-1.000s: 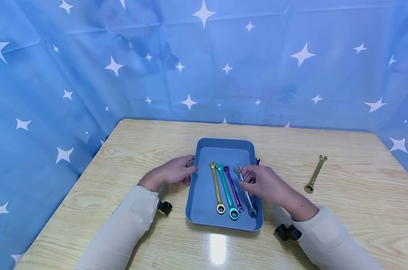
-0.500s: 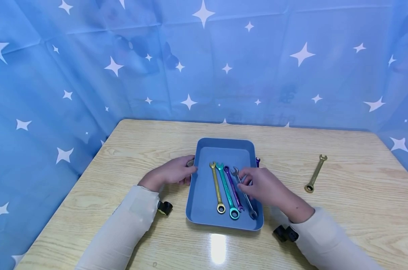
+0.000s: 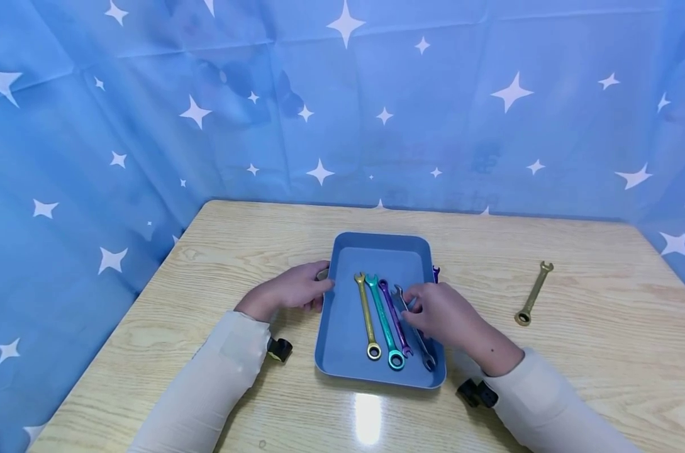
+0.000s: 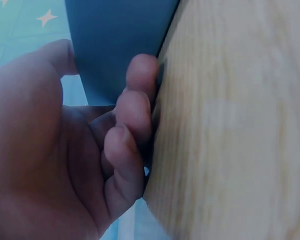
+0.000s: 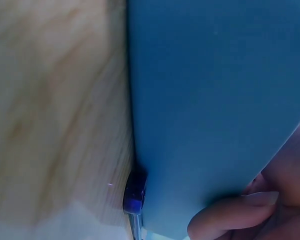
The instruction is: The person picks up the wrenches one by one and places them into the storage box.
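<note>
A blue tray (image 3: 342,343) lies on the table, with several wrenches side by side inside. From left to right they are a gold wrench (image 3: 367,318), a teal wrench (image 3: 383,321), a purple wrench (image 3: 395,318) and a silver wrench (image 3: 429,360). My right hand (image 3: 441,311) reaches over the tray's right wall and pinches the silver wrench by its shaft, which the fingers partly hide. At the left wall, my left hand (image 3: 297,288) grips the tray, thumb at the rim and curled fingers (image 4: 133,115) low against the outside.
Another purple wrench (image 3: 436,272) lies against the tray's outer right wall, mostly hidden by the right hand. Farther right, a dull gold wrench (image 3: 534,294) rests on the wooden table (image 3: 251,233). A blue star-patterned cloth (image 3: 410,145) hangs behind.
My right hand has shifted slightly left with the silver wrench, whose upper end now sits closer to the purple wrench. The left hand and tray stay put.
</note>
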The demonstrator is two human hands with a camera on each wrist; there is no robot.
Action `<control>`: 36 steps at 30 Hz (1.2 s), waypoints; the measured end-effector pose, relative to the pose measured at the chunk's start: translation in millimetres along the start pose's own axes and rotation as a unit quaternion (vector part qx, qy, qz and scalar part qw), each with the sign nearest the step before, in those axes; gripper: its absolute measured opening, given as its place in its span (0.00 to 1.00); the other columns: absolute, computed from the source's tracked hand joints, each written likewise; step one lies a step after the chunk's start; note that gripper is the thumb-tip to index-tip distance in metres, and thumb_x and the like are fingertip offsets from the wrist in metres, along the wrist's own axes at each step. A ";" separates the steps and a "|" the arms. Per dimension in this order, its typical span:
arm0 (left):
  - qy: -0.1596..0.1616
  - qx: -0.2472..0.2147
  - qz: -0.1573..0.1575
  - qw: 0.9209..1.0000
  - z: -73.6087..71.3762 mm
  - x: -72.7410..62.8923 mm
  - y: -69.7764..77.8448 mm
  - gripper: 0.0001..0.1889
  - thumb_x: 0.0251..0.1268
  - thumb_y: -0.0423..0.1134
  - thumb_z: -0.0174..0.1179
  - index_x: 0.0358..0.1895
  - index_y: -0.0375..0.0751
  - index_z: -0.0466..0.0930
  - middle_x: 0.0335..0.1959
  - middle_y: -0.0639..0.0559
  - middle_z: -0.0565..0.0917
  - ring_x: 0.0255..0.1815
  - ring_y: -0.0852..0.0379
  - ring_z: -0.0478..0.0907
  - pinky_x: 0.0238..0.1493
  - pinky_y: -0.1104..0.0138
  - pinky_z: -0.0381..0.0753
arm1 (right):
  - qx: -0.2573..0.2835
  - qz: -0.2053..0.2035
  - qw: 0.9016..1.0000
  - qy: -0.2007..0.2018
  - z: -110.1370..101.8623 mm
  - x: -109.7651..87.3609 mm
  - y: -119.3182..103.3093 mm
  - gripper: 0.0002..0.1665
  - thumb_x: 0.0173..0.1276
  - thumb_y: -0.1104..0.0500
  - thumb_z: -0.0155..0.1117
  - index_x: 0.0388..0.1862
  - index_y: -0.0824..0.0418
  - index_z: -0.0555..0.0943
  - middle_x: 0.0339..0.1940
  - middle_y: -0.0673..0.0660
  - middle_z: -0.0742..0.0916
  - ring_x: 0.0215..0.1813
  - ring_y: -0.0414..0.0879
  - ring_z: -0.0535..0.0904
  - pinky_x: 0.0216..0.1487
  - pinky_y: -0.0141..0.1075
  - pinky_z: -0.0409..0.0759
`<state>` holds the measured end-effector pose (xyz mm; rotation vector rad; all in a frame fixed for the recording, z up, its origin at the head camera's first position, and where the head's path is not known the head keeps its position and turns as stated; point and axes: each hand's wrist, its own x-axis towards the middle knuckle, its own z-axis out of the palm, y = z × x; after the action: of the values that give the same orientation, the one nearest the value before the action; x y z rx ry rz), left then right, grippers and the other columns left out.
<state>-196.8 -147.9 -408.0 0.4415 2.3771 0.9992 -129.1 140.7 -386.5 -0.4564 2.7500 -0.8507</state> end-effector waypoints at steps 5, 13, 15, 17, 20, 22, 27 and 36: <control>0.001 0.002 -0.002 1.000 0.3 -0.7 0.0 0.32 0.76 0.47 0.46 0.80 0.50 0.53 0.23 0.47 0.83 0.18 0.54 0.76 0.25 0.63 0.78 | -0.009 0.008 1.000 -0.003 0.3 0.6 -0.9 0.17 0.67 0.60 0.68 0.51 0.68 0.83 0.28 0.53 0.88 0.17 0.39 0.77 0.22 0.34 0.76; 0.004 0.004 0.000 1.000 1.2 -0.1 -0.8 0.31 0.76 0.47 0.46 0.80 0.50 0.54 0.23 0.47 0.83 0.18 0.54 0.76 0.26 0.63 0.78 | -0.022 0.011 1.000 -0.011 0.6 0.8 -2.3 0.16 0.67 0.61 0.68 0.51 0.68 0.83 0.25 0.52 0.87 0.16 0.39 0.77 0.22 0.32 0.77; 0.004 0.005 0.000 1.000 1.5 0.7 -1.2 0.32 0.75 0.47 0.46 0.80 0.50 0.54 0.23 0.47 0.83 0.18 0.54 0.76 0.25 0.63 0.78 | -0.023 0.010 1.000 -0.010 0.7 0.9 -2.1 0.16 0.67 0.61 0.68 0.51 0.68 0.83 0.25 0.52 0.87 0.16 0.39 0.77 0.22 0.32 0.77; 0.005 0.006 -0.002 1.000 1.5 1.1 -1.3 0.32 0.75 0.47 0.46 0.80 0.50 0.54 0.23 0.47 0.83 0.18 0.55 0.76 0.25 0.64 0.77 | -0.023 0.008 1.000 -0.009 0.9 1.0 -2.0 0.17 0.67 0.61 0.68 0.51 0.69 0.83 0.25 0.52 0.87 0.15 0.39 0.77 0.22 0.32 0.77; 0.006 0.007 -0.004 1.000 1.5 1.3 -1.6 0.32 0.75 0.48 0.46 0.80 0.50 0.54 0.23 0.48 0.84 0.17 0.55 0.75 0.25 0.64 0.77 | -0.025 0.010 1.000 -0.008 1.0 0.9 -2.2 0.17 0.68 0.61 0.67 0.52 0.69 0.83 0.26 0.53 0.88 0.15 0.39 0.77 0.22 0.32 0.77; 0.005 0.007 -0.004 1.000 1.2 0.7 -1.1 0.32 0.75 0.48 0.45 0.80 0.50 0.53 0.23 0.48 0.84 0.17 0.55 0.75 0.25 0.64 0.77 | -0.027 0.013 1.000 -0.009 0.9 0.7 -2.8 0.18 0.68 0.61 0.67 0.53 0.69 0.83 0.26 0.53 0.88 0.15 0.39 0.77 0.21 0.32 0.76; 0.005 0.005 -0.005 1.000 1.0 0.2 -0.7 0.32 0.76 0.48 0.45 0.80 0.49 0.53 0.23 0.48 0.84 0.18 0.54 0.76 0.25 0.64 0.77 | -0.034 0.011 0.999 -0.006 0.9 0.8 -3.5 0.18 0.68 0.61 0.67 0.53 0.69 0.84 0.27 0.54 0.89 0.15 0.38 0.76 0.21 0.31 0.77; 0.005 0.001 -0.004 1.000 1.4 0.9 -1.6 0.32 0.75 0.48 0.46 0.80 0.49 0.53 0.23 0.48 0.84 0.17 0.55 0.75 0.24 0.64 0.77 | -0.043 -0.002 0.999 -0.001 2.3 0.8 -3.3 0.17 0.71 0.57 0.65 0.52 0.66 0.85 0.25 0.51 0.87 0.16 0.38 0.76 0.19 0.32 0.74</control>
<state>-196.9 -147.8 -410.2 0.4277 2.3875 0.9992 -128.4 136.7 -386.5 -0.4766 2.7937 -0.7356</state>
